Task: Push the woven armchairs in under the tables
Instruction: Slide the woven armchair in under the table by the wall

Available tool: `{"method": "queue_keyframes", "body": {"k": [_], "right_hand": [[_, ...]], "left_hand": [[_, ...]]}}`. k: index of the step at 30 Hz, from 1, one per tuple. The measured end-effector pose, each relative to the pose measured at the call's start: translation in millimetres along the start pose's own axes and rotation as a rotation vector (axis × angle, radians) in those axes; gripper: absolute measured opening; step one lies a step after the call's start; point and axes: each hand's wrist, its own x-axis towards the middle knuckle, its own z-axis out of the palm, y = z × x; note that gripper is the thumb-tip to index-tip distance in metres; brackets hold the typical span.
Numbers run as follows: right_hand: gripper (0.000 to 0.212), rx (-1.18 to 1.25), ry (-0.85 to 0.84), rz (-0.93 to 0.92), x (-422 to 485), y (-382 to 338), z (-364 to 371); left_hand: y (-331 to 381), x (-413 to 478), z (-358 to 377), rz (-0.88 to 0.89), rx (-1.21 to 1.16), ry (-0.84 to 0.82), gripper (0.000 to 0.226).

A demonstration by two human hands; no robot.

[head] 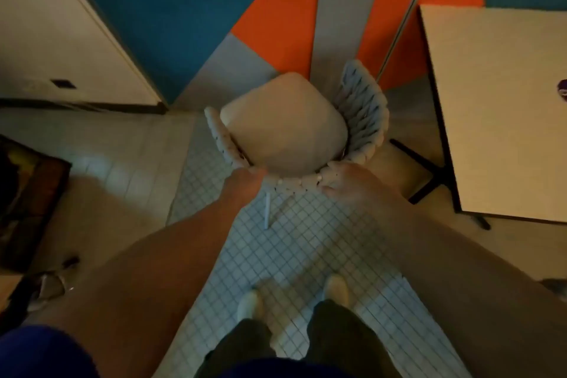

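Shoes (337, 288), pale ones, are standing side by side on the small-tiled floor (306, 239) at six o'clock, with dark trousers (337, 334) above them and a blue sleeve (40, 353) showing at seven o'clock. Both bare forearms are reaching forward toward twelve o'clock. The left hand (245, 182) is curling over the top edge of the armchair (362, 107) back at its eleven o'clock end, and the right hand (346, 182) is gripping the same edge at its one o'clock end, fingers lying over the woven rim and thumb below it; the picture is blurring the fingertips. One thin pale chair leg (267, 209) is showing beneath the left hand. The armchair is standing straight ahead of the person, its back toward them and its seat facing the wall. A pale cushion (282, 126) is filling the seat, with woven sides rising around it. The table (497, 107) is standing at two o'clock, its pale top well to the side of the armchair, so the chair is sitting beside the table and not under it. A black table foot (429, 169) is reaching out near the chair's right side. Beyond, the wall (171, 9) is showing blue, grey and orange panels.
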Motion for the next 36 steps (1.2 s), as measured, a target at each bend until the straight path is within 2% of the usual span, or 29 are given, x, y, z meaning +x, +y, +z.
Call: {"method": "queue_keyframes", "body": {"k": [3,4,8,10,13,14,19,22,25,32,34,36], "right_hand": [[0.068,-0.066,-0.056,-0.048,31,32,4],[0.068,-0.105,-0.092,-0.065,43,43,5],[0.084,-0.263,-0.135,-0.11,96,80,15],[0.083,-0.318,-0.134,-0.159,119,94,21],[0.078,-0.374,-0.114,-0.249,146,111,36],[0.076,-0.407,-0.11,-0.268,153,114,39],[0.062,-0.451,-0.197,-0.268,191,118,46],[0.047,-0.501,-0.216,-0.23,207,120,48],[0.042,-0.549,-0.176,-0.208,213,123,54],[0.029,-0.505,-0.083,-0.176,200,119,58],[0.028,-0.485,-0.094,-0.155,193,113,63],[0.026,-0.44,-0.105,-0.12,184,106,72]], "left_hand": [[-2,12,34,-0.049,-0.045,0.001,0.05],[-2,15,46,-0.117,-0.075,0.008,0.05],[-12,41,95,-0.332,-0.333,0.06,0.046],[-19,55,115,-0.424,-0.5,0.06,0.044],[-23,74,135,-0.49,-0.803,0.049,0.083],[-22,79,138,-0.487,-0.886,0.065,0.088],[-26,115,146,-0.407,-1.148,0.123,0.087],[-28,132,149,-0.415,-1.224,0.129,0.099],[-29,146,153,-0.386,-1.271,0.163,0.1],[-35,148,148,-0.339,-1.199,0.105,0.053],[-42,150,144,-0.34,-1.168,0.079,0.049],[-54,153,138,-0.353,-1.131,0.078,0.056]]}}
